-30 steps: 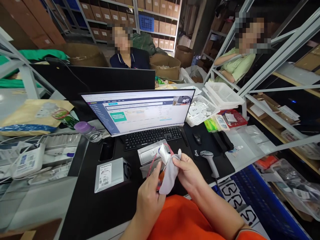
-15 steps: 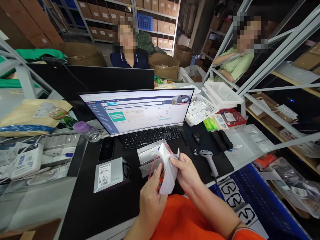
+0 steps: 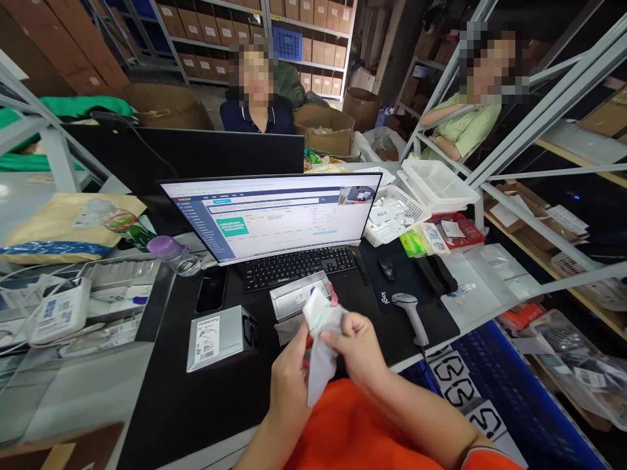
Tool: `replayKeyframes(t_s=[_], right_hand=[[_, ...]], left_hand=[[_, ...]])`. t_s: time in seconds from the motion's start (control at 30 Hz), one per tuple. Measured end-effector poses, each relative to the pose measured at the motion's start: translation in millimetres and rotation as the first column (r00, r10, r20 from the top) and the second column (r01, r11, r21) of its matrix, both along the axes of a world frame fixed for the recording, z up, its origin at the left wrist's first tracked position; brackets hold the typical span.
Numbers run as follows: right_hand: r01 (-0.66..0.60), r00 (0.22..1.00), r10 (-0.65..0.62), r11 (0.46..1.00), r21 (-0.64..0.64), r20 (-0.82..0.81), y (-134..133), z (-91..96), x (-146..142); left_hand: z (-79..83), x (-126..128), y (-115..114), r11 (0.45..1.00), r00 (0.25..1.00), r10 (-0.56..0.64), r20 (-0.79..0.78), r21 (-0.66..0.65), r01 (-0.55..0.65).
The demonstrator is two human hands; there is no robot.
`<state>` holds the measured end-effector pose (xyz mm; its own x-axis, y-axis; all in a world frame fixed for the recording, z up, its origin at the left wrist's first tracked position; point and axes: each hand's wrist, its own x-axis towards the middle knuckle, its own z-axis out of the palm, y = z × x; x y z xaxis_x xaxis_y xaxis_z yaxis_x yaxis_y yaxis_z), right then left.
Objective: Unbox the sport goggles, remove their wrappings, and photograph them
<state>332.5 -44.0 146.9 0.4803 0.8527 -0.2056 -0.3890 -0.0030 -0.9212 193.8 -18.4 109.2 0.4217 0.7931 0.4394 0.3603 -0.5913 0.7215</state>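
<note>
In front of my orange shirt, both hands are closed on a light grey cloth (image 3: 322,369) and a pair of red-framed glasses (image 3: 334,295), mostly hidden by the cloth and fingers. My left hand (image 3: 289,375) grips the glasses from the left side. My right hand (image 3: 361,343) pinches the cloth between thumb and fingers against them. Just beyond lies a silver case or box (image 3: 291,299) with a label, partly covered by the hands. A silver box (image 3: 220,341) with a printed glasses label stands to the left on the black mat (image 3: 161,398).
Behind the hands are a keyboard (image 3: 298,269) and monitor (image 3: 274,222). A barcode scanner (image 3: 411,316) and mouse (image 3: 386,269) lie to the right. A phone (image 3: 211,291) and purple-lidded bottle (image 3: 174,256) stand left. Two people are across the desk.
My hands have shifted slightly, and the cloth now hangs lower and further left. The right fingers have curled in more tightly. The silver boxes stay in place.
</note>
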Motion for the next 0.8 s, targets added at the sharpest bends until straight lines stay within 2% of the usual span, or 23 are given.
replayKeyframes(t_s=[0.07, 0.13, 0.2, 0.27, 0.37, 0.43, 0.5, 0.57, 0.67, 0.73, 0.8], right_hand=[[0.023, 0.984, -0.022, 1.0, 0.007, -0.179, 9, 4.8, 11], [0.067, 0.97, -0.064, 0.998, 0.003, -0.236, 13, 3.7, 13], [0.107, 0.983, -0.106, 0.994, 0.002, -0.152, 8, -3.3, 4], [0.113, 0.993, -0.113, 0.994, -0.005, 0.025, -1, -12.6, -10], [0.065, 0.967, -0.054, 0.997, -0.038, 0.25, -14, -21.1, -24], [0.037, 0.959, -0.022, 0.998, -0.046, 0.284, -16, -20.5, -23], [-0.015, 0.978, 0.025, 0.999, -0.05, 0.205, -13, -15.9, -12], [-0.046, 0.998, 0.047, 0.998, -0.044, 0.029, -5, -10.2, 2], [-0.019, 0.985, 0.014, 0.999, -0.027, -0.174, 6, -6.3, 16], [0.031, 0.986, -0.034, 0.999, -0.023, -0.16, 8, -9.0, 14], [0.077, 0.995, -0.079, 0.997, -0.031, -0.056, 3, -14.2, 5]], left_hand=[[0.8, 1, 0, 0.997, 1.0, -0.028, -0.002, 0.067, 0.028], [1.6, 2, 0, 0.992, 0.999, -0.025, -0.02, 0.122, 0.027], [0.5, 2, 1, 0.987, 1.0, -0.004, -0.025, 0.16, 0.008], [-3.0, 0, 2, 0.987, 0.999, 0.029, -0.02, 0.162, -0.025], [-11.0, -2, 2, 0.994, 0.997, 0.073, -0.017, 0.081, -0.072], [-14.7, -4, 1, 0.997, 0.997, 0.078, -0.026, 0.012, -0.077], [-14.9, -6, -1, 0.999, 0.999, 0.033, -0.014, -0.032, -0.034], [-11.6, -8, -4, 0.998, 0.999, -0.032, 0.006, -0.049, 0.032], [-4.8, -8, -5, 0.998, 0.998, -0.067, 0.012, -0.022, 0.067], [-2.1, -7, -4, 0.999, 0.999, -0.043, 0.008, 0.021, 0.043], [-1.5, -6, -2, 0.998, 1.0, -0.016, 0.008, 0.058, 0.016]])
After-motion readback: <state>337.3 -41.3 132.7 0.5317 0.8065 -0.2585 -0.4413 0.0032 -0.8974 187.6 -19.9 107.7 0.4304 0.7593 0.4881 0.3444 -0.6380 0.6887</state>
